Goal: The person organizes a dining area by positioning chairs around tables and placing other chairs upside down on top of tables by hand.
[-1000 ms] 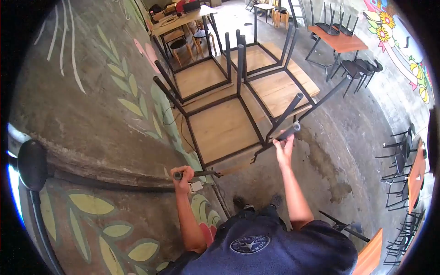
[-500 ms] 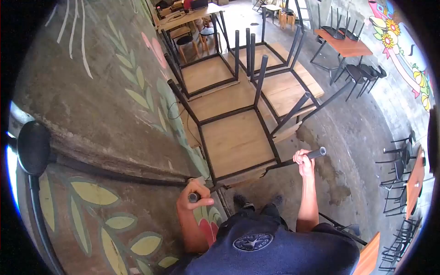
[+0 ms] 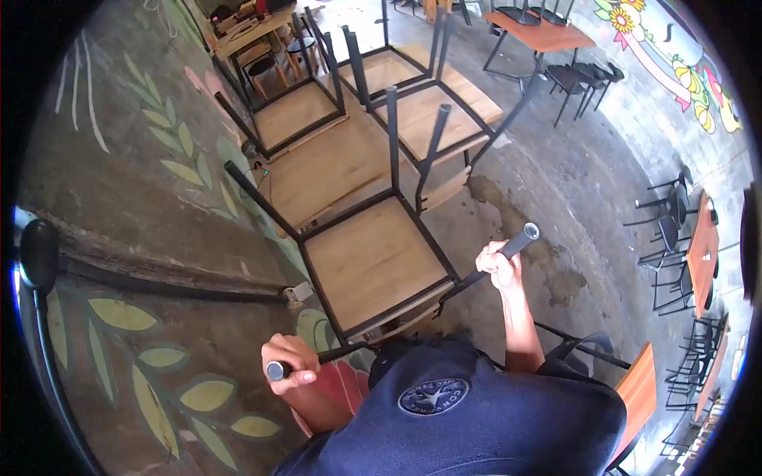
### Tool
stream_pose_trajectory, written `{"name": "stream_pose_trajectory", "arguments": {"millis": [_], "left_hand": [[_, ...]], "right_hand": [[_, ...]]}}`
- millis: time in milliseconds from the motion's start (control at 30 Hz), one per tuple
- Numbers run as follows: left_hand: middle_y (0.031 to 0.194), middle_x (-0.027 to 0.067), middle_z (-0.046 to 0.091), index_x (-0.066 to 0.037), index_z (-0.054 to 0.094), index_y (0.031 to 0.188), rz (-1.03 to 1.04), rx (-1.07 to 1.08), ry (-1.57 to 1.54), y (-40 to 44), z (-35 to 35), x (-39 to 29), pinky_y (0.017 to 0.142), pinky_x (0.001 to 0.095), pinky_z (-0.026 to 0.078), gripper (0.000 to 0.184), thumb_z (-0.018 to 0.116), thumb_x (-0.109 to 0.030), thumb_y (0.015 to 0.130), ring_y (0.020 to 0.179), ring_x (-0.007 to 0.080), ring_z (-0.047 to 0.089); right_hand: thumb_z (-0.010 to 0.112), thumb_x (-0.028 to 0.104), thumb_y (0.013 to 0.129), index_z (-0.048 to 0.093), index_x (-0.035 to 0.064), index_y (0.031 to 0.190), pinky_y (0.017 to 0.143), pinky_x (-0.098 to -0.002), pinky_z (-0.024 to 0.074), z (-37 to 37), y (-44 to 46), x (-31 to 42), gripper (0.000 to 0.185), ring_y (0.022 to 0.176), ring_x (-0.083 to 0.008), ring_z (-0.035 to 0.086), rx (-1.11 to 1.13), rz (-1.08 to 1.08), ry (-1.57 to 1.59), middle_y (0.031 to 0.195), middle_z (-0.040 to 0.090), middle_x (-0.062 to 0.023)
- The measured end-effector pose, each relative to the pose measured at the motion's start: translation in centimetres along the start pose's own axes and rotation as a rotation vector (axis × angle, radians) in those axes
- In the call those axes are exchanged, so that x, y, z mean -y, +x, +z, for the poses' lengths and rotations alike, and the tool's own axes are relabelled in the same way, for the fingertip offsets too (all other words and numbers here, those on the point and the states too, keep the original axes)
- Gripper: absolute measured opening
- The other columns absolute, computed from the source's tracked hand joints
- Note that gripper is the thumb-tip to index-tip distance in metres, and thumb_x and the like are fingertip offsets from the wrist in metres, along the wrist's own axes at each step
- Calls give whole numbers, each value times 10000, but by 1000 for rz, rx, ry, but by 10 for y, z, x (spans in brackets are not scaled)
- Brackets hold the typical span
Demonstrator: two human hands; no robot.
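Note:
An upturned chair with a square wooden seat (image 3: 377,266) and dark metal legs hangs between my hands, close in front of my torso. My left hand (image 3: 290,361) is wrapped round one of its near legs, whose round end shows. Around the other near leg my right hand (image 3: 502,264) is closed, with the leg's tip sticking out past the fingers. Beyond the held chair lies a long wooden tabletop (image 3: 329,170), on which other upturned chairs (image 3: 432,119) stand with legs pointing up.
To the left is a painted concrete wall (image 3: 159,230) with a ledge and a small white box (image 3: 298,293). An orange-topped table (image 3: 540,30) with black chairs stands at the back right. Another orange table (image 3: 702,254) is at the right edge, and an orange tabletop (image 3: 635,401) near my right elbow.
Both my hands have drawn the held chair back toward my body, away from the other upturned chairs. More bare tabletop now shows behind it. The view has shifted.

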State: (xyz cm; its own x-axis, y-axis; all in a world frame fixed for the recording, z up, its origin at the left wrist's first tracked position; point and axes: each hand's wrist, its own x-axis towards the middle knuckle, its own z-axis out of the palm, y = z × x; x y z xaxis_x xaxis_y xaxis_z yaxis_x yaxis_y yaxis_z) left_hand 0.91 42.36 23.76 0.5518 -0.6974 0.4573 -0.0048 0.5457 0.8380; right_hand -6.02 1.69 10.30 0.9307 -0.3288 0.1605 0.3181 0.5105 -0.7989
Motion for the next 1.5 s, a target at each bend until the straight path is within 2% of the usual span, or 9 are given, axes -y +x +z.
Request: {"name": "stream_pose_trajectory", "arguments": {"millis": [267, 867, 1133, 1200, 1267, 1333, 1400, 1467, 1500], "left_hand": [[393, 131, 426, 17, 418, 434, 35, 21, 77, -24, 103, 16, 317, 299, 387, 303, 617, 45, 662, 291, 237, 446], [380, 72, 363, -23, 371, 434, 28, 17, 195, -43, 251, 62, 308, 287, 247, 415, 695, -6, 692, 276, 205, 385], [414, 26, 236, -79, 312, 437, -345, 94, 655, 33, 269, 108, 388, 333, 192, 542, 712, -220, 774, 370, 162, 228], [421, 16, 229, -80, 311, 437, -402, 105, 621, 52, 277, 119, 390, 327, 196, 545, 708, -223, 781, 388, 145, 220], [416, 29, 267, -78, 369, 447, -379, 190, 603, 71, 283, 130, 388, 320, 230, 494, 694, -217, 792, 387, 145, 249], [414, 48, 323, -56, 427, 469, -339, 211, 651, 86, 296, 139, 397, 325, 267, 441, 690, -201, 791, 392, 158, 281], [426, 76, 387, -29, 489, 505, -357, 221, 626, 94, 307, 148, 412, 320, 311, 384, 695, -195, 784, 401, 163, 321], [457, 116, 438, 3, 518, 539, -214, 284, 560, 100, 310, 167, 439, 334, 368, 315, 669, -144, 773, 412, 190, 375], [464, 115, 453, 6, 523, 546, -296, 309, 566, 101, 311, 172, 449, 349, 380, 308, 661, -151, 772, 410, 203, 401]], "right_hand": [[504, 41, 672, 472, 5, 526, 429, -281, 346, -43, -52, 58, 153, 421, -149, 424, 74, 59, -219, 491, 489, -79], [607, 74, 695, 509, -21, 621, 584, -304, 414, -153, -169, 151, 156, 591, -182, 510, 493, 178, -204, 608, 544, -85], [590, 203, 807, 572, -14, 673, 552, -340, 438, -180, -218, 162, 255, 575, -186, 551, -430, 75, -438, 646, 597, -116], [623, 260, 808, 508, 36, 563, 580, -328, 445, -168, -231, 199, 351, 633, -155, 581, -271, 718, -1384, 582, 566, -57], [633, 360, 813, 531, 45, 559, 548, -345, 443, -189, -246, 194, 418, 584, -161, 575, -3, 1466, -1158, 565, 582, -47], [652, 453, 801, 581, 24, 642, 582, -374, 457, -158, -237, 186, 463, 627, -197, 593, 424, 1010, -1223, 622, 609, -93], [706, 393, 772, 518, 28, 1127, 758, -397, 490, -123, -225, 154, 543, 914, -294, 621, 439, 398, -1125, 1019, 626, -142], [742, 284, 729, 408, 1, 1268, 925, -368, 426, -98, -199, 99, 694, 1116, -279, 533, 512, 29, -944, 1219, 516, -181], [714, 222, 722, 377, -5, 1286, 975, -349, 385, -64, -185, 102, 694, 1165, -268, 481, 533, 196, -740, 1239, 488, -177]]}}
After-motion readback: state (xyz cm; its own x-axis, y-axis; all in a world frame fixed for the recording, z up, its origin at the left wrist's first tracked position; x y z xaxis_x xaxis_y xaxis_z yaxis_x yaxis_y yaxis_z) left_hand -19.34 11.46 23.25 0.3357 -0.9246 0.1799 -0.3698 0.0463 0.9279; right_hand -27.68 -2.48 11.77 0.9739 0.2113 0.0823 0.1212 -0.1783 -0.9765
